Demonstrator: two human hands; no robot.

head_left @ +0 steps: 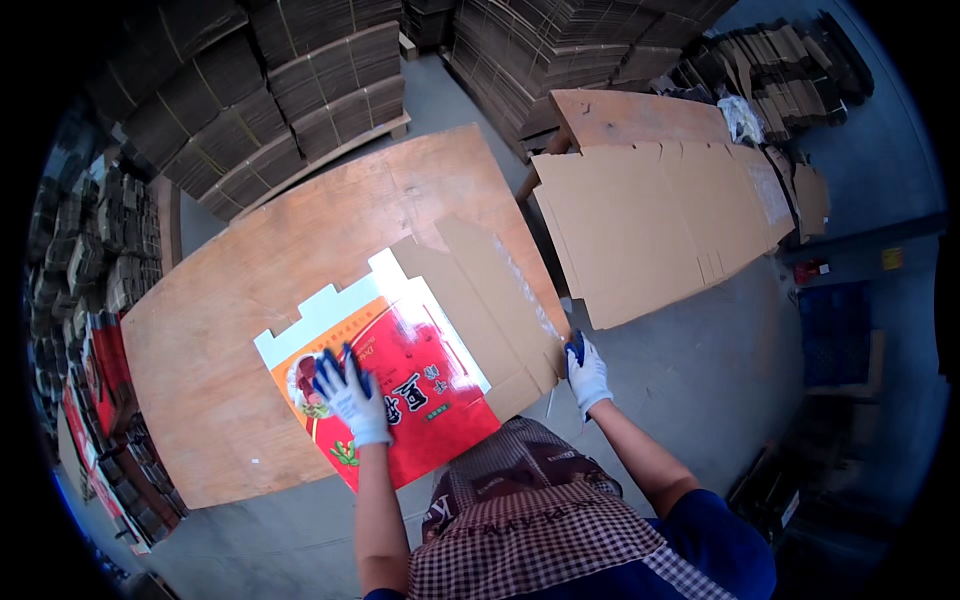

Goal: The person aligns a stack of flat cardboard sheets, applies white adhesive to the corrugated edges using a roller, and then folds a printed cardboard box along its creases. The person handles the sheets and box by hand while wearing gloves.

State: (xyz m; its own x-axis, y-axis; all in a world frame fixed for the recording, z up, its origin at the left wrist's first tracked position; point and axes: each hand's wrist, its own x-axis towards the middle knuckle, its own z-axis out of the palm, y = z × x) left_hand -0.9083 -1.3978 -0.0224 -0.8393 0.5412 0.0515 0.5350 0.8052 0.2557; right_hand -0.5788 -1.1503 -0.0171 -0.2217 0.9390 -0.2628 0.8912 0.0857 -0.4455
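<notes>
A printed carton sheet (pixel 430 430), red with an orange and white edge, lies flat and partly folded over on the wooden table. My left hand (pixel 350 395), in a white glove with blue fingers, presses on it with the fingers spread. Plain brown cardboard panels (pixel 490 310) extend beyond its right side, with a shiny whitish strip along their outer edge. At the near right corner of these panels is my right hand (pixel 588 375), gloved the same way. Its fingers are curled in, and whatever they may hold is hidden.
The wooden table (pixel 220 360) stretches left. To the right, large flat cardboard sheets (pixel 650 220) lie on another table. Strapped cardboard stacks (pixel 300 100) stand at the back, and folded cartons (pixel 110 400) are piled at the left. Grey floor (pixel 690 370) shows on the right.
</notes>
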